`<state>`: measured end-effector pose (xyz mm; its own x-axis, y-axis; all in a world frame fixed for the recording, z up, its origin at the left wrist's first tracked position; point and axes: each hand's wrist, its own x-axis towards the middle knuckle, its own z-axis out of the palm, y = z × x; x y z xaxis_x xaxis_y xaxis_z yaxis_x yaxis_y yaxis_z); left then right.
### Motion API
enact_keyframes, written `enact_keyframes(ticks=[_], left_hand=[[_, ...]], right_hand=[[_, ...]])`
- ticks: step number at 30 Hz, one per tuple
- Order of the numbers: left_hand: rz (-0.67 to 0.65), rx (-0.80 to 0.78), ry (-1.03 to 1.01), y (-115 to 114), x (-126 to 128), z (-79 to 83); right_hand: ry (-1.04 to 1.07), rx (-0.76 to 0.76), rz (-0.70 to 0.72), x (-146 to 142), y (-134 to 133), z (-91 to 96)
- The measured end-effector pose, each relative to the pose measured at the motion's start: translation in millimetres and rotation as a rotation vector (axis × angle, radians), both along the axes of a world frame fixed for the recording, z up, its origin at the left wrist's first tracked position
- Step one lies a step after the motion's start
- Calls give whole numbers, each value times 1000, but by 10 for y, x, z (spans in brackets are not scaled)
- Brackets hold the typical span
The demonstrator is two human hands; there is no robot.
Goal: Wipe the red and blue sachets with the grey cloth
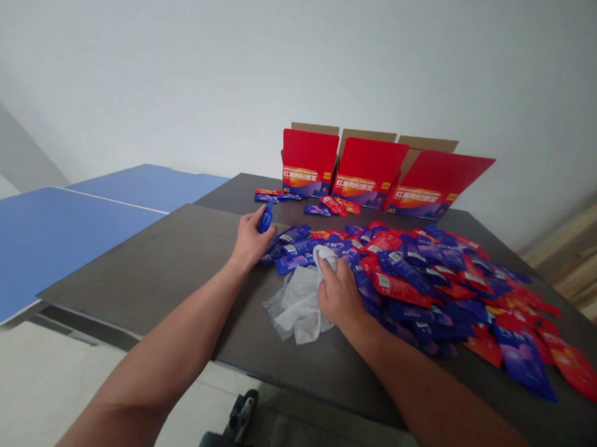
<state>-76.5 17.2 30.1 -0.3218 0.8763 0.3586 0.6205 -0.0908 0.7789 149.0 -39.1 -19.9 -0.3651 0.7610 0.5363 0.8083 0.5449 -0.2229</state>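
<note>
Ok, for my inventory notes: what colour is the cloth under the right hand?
The cloth is light grey, best seen in the head view.

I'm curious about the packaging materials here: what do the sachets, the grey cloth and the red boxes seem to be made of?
The sachets look like glossy plastic or foil film, with bright highlights and crisp creases. The grey cloth seems a soft, matte knit fabric, loosely rumpled. The red boxes look like printed cardboard, with plain brown board showing on the flaps behind.

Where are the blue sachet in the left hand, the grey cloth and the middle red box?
Blue sachet (pixel 265 217): head view, its exposed upper end.
Grey cloth (pixel 298 310): head view, its bunched middle.
Middle red box (pixel 369 172): head view, its red raised flap.
</note>
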Motion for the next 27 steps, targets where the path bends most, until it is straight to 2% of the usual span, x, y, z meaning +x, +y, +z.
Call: enact_keyframes(ticks=[2,4,9,12,16,23,27], left_hand=[[12,-18,322,-2,-40,-86],[-32,-78,521,-19,-52,-160],[-73,-205,687,-38,-31,-238],[-69,-244,701,-29,-17,-251],[-72,-300,603,-23,-9,-229],[25,-322,456,-79,-89,-67],[-4,-333,357,-18,-167,30]], right_hand=[[5,-2,18,3,4,-6],[3,-11,30,4,6,-5],[-17,-38,37,-6,-9,27],[-18,-56,34,-17,-24,50],[-21,-71,38,-29,-38,69],[-33,-93,56,-47,-46,74],[-24,-95,73,-53,-51,72]])
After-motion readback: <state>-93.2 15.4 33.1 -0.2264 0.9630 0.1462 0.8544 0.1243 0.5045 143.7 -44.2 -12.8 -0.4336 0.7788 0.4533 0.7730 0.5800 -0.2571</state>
